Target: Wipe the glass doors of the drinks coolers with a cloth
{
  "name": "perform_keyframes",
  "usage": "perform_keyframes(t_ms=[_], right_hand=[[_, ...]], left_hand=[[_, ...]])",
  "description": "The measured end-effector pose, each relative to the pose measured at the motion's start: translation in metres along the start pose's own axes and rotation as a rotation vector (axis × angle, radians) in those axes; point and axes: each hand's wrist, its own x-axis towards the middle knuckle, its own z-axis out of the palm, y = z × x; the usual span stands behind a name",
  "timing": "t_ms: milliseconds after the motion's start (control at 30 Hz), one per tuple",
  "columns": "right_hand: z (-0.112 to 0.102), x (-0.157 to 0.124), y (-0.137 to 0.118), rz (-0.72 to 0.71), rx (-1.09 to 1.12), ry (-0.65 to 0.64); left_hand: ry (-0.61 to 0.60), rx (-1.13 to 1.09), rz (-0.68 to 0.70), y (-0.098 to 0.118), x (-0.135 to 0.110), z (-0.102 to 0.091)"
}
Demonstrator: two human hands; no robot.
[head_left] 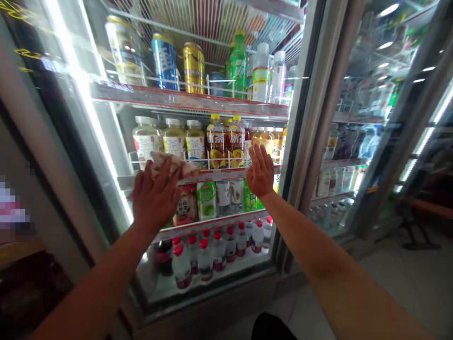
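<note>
My left hand (153, 196) presses a crumpled pale cloth (173, 165) flat against the glass door (106, 141) of a drinks fridge, at the height of the second shelf. My right hand (260, 171) lies open with fingers stretched out on the same glass, near the door's right frame (300, 123). Behind the glass stand cans (164, 61) on the top shelf, tea bottles (221, 141) in the middle, and red-capped water bottles (212, 255) at the bottom.
A second fridge door (354, 141) with more bottles stands to the right, its glass full of reflections. Grey floor (406, 283) stretches at lower right. A dark counter (21, 283) sits at the lower left beside the fridge's left frame.
</note>
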Motion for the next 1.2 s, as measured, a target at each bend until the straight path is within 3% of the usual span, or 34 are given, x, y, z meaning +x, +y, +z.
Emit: perform_keyframes(t_ms=[133,267,367,467,600,733,867,967,1067,1200], right_hand=[[0.0,0.0,0.0,-0.005,0.023,0.021],[0.0,0.001,0.0,0.033,0.054,-0.032],[0.0,0.001,0.0,0.044,0.056,-0.027],[0.001,0.001,0.001,0.026,0.045,-0.006],[0.002,0.0,0.002,0.023,0.062,-0.002],[0.002,0.0,0.002,0.003,0.055,0.048],[0.0,0.003,0.001,0.052,0.094,0.002],[-0.004,0.006,-0.003,0.094,0.202,-0.008],[-0.011,0.002,-0.017,0.169,0.334,0.041],[-0.031,-0.021,-0.053,0.301,0.633,-0.024]], left_hand=[[0.028,-0.023,-0.06,0.02,0.029,0.013],[-0.002,-0.034,0.016,0.059,0.035,0.03],[-0.103,-0.055,0.148,0.091,0.017,0.042],[-0.25,-0.12,0.324,0.113,-0.02,0.053],[-0.361,-0.177,0.493,0.105,-0.074,0.056],[-0.391,-0.126,0.492,0.061,-0.093,0.038],[-0.317,-0.023,0.346,0.018,-0.064,0.011],[-0.206,0.035,0.175,0.004,-0.027,-0.001],[-0.114,-0.001,-0.017,0.011,0.011,-0.003],[-0.151,-0.206,-0.128,0.051,0.04,0.004]])
